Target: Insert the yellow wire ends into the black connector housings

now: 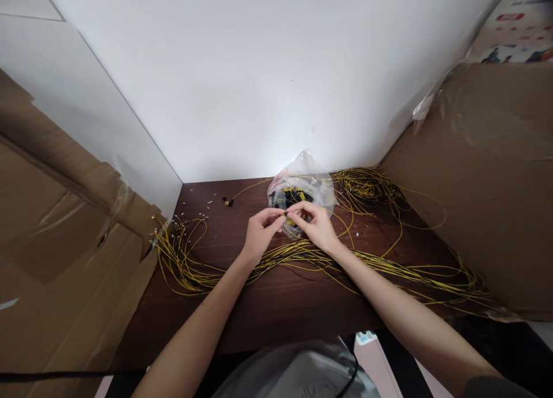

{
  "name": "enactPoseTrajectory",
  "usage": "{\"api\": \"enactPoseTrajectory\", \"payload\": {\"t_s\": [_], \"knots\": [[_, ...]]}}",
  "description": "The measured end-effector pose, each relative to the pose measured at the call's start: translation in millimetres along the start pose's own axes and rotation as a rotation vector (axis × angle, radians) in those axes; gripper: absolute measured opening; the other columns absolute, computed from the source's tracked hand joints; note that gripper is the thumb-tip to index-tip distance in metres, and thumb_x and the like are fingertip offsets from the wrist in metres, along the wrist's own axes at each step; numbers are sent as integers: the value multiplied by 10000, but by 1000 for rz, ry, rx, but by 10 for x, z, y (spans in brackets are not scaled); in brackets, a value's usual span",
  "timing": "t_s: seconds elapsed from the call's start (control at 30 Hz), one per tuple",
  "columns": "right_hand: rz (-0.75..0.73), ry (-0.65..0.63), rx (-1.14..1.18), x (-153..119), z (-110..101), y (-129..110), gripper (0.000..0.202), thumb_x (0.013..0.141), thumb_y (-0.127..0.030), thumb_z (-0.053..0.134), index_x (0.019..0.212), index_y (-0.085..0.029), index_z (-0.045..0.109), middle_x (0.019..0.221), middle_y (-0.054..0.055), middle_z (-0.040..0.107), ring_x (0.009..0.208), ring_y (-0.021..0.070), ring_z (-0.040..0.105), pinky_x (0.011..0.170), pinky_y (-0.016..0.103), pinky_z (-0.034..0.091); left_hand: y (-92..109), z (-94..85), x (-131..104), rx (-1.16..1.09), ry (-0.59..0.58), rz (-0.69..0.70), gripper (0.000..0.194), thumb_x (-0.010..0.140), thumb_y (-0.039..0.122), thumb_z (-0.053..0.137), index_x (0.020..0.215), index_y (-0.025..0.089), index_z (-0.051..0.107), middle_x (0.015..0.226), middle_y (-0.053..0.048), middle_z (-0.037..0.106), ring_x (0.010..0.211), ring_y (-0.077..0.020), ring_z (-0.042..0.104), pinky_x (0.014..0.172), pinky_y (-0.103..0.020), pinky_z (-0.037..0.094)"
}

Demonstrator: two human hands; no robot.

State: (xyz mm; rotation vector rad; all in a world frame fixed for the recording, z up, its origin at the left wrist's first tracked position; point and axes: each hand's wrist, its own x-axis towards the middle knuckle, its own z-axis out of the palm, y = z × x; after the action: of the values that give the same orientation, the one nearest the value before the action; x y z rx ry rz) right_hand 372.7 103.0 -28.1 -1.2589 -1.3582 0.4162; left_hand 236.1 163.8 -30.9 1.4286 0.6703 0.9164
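My left hand (261, 230) and my right hand (314, 224) meet fingertip to fingertip at the middle of the table. Both are closed in a pinch on a small black part (286, 214), mostly covered by the fingers, so its kind is unclear. Just behind them a clear plastic bag (322, 186) lies opened, with black and yellow pieces (298, 194) inside. Beneath my wrists a long bundle of yellow and black wires (298, 251) runs across the table. Off to the left, a black and yellow connector piece (228, 201) sits at the end of a single yellow wire.
A tangled coil of yellow wire (365, 184) lies at the back right of the dark wooden table (276, 311). Tiny pale bits (210, 202) are scattered at left. Cardboard (64, 231) stands on the left, more cardboard (479, 173) on the right, and a white wall (268, 87) behind.
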Motion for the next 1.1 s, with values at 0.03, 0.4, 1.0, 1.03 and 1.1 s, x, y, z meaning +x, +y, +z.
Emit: {"api": "enactPoseTrajectory", "payload": {"t_s": [0.03,0.4,1.0,1.03,1.1], "knots": [[0,1,-1,-1,0,-1,98,776,-233,595,815,-164,653,745,25,629,656,127,547,625,258,443,-5,-2,0,8,-2,6,216,669,274,678,826,126,660,797,-39,652,635,-95,548,576,-209,478],[-58,-3,-70,-16,-15,-35,73,776,-206,597,806,-169,653,730,16,623,655,125,551,639,255,446,-43,-49,-5,269,21,225,158,726,253,637,834,140,664,819,-53,638,700,-123,574,615,-221,457],[-96,-30,-105,-17,-42,-64,88,784,-218,596,809,-180,671,733,27,633,671,142,558,653,275,444,-36,-62,-22,308,-8,311,156,748,265,620,844,153,671,811,-41,581,663,-105,534,574,-201,438],[-101,-34,-115,-18,-45,-67,89,787,-222,594,810,-182,670,730,27,630,672,144,558,654,278,444,-37,-65,-23,312,-10,313,156,748,266,619,843,154,673,812,-42,582,660,-105,531,572,-203,435],[-111,-43,-137,-22,-50,-71,95,795,-232,585,809,-188,668,727,27,626,674,148,558,655,284,443,-34,-68,-25,320,-15,320,155,750,267,615,843,158,675,816,-43,582,653,-104,525,567,-204,427]]}}
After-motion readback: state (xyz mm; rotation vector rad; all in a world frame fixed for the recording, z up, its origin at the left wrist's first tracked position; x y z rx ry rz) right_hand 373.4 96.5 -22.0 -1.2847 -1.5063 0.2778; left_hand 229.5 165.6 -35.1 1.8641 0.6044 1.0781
